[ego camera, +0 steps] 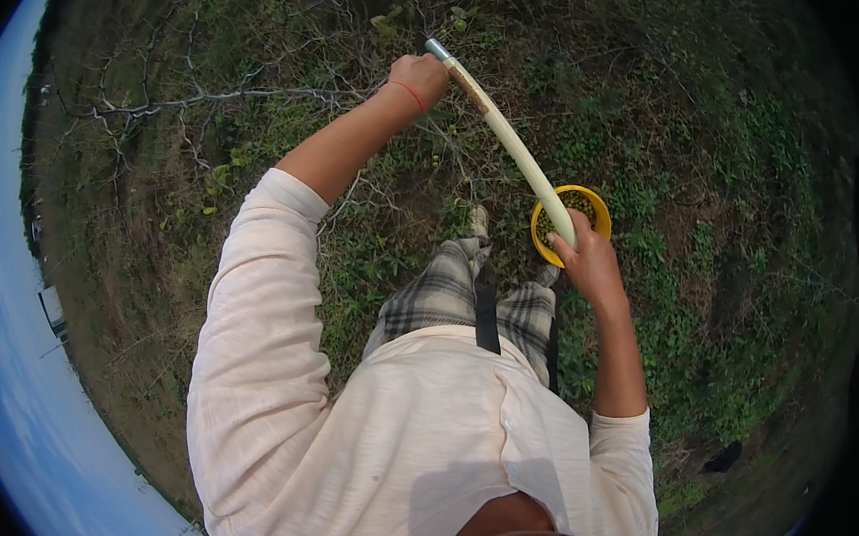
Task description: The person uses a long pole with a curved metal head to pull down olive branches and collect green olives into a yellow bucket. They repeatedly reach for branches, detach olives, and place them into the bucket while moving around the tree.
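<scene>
My right hand (589, 260) grips the near end of a long pale pole (518, 150), its thumb along one side. From there the pole slants up and left to a metal-coloured end piece (438, 48); a brown, worn stretch lies just below that piece. My left hand (420, 78), with a red string on the wrist, is a closed fist against the pole near this end. What its fingers wrap around is hidden. Below the pole and my right hand is a yellow bucket (603, 215) holding many small round green fruits (578, 201).
Bare grey thorny-looking branches (194, 101) spread to the left of my left hand. Green weeds (652, 245) cover the ground on the right. My shoe (479, 222) stands left of the bucket. A black object (723, 458) lies at the lower right.
</scene>
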The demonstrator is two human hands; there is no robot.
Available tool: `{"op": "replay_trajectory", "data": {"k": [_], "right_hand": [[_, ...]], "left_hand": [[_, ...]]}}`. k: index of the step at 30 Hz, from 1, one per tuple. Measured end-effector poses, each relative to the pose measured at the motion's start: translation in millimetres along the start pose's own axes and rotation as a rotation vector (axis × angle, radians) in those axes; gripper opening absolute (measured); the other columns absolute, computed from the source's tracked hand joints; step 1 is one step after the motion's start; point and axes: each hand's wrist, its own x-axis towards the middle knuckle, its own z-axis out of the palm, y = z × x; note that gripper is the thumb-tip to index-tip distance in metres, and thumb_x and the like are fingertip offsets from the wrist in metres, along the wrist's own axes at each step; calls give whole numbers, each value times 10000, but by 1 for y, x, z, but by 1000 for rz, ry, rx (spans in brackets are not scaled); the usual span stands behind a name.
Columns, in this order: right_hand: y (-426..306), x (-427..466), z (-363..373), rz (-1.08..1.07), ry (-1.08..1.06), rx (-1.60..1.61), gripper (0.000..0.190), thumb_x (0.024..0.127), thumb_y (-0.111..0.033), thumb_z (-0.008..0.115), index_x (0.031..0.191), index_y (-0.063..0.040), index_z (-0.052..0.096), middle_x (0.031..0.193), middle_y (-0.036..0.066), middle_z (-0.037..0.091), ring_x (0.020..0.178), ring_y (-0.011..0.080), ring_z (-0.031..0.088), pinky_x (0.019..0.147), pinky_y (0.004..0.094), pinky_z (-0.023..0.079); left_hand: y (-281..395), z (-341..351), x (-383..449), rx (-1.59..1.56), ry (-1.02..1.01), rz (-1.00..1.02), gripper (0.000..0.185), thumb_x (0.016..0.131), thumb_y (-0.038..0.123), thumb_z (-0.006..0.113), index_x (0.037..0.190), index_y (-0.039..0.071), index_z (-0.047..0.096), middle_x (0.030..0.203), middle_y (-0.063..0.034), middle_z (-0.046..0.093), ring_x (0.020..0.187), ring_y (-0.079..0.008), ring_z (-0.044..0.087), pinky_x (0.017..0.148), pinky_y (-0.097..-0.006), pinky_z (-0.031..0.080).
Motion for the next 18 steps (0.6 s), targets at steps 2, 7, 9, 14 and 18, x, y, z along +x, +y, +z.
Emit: {"op": "replay_trajectory", "data": {"k": [2, 7, 9, 14, 18], "right_hand": [[3, -5, 4, 2, -7, -42, 423, 862, -223, 627, 1236, -82, 488, 876, 203, 652, 736, 349, 655, 607, 439, 495], [15, -18, 22, -57, 67, -56, 439, 856, -223, 631, 1250, -99, 481, 938, 196, 648, 776, 354, 653, 626, 445, 505], [18, -23, 34, -67, 85, -48, 443, 855, -222, 631, 1255, -105, 479, 947, 196, 648, 780, 355, 653, 629, 442, 509], [19, -22, 52, -13, 102, -10, 444, 847, -230, 637, 1246, -120, 478, 997, 189, 645, 787, 348, 656, 628, 443, 522], [19, -19, 58, -12, 123, -30, 443, 842, -229, 646, 1238, -122, 480, 993, 177, 648, 769, 351, 656, 611, 439, 520]], "left_hand": [[3, -9, -9, -42, -3, -3, 166, 770, 178, 600, 844, 44, 663, 885, -119, 645, 781, -270, 651, 655, -379, 533], [-42, -40, 10, -547, 81, -195, 272, 764, 314, 612, 818, 51, 655, 753, -84, 628, 625, -215, 603, 580, -365, 486], [-70, -36, 38, -1150, 163, -335, 167, 865, 228, 528, 902, 77, 588, 762, -35, 564, 560, -113, 454, 478, -265, 374], [-113, 11, 127, -1923, 77, -344, 166, 903, 211, 468, 915, 86, 577, 733, -4, 510, 551, -81, 388, 449, -255, 291], [-99, 58, 171, -913, 10, -370, 285, 868, 199, 514, 1070, 52, 652, 762, -72, 602, 646, -174, 542, 550, -352, 435]]}}
